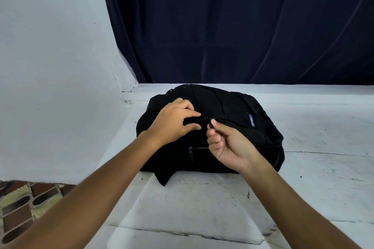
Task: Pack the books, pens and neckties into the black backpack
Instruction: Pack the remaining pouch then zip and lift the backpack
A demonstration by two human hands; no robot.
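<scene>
The black backpack (232, 111) lay flat on the white ledge (323, 127), close to the wall corner, and no books, pens or neckties showed outside it. Our left hand (174, 121) pressed down on the fabric, fingers spread and loosely bent, gripping nothing. Our right hand (224, 143) had thumb and forefinger pinched narrow on the zipper pull (213, 121), the other fingers curled in. By our reading, we were working that zip. Done well, we needed to keep the cloth taut under the left palm and draw the pull straight along the track, not upward, so it wouldn't snag.
</scene>
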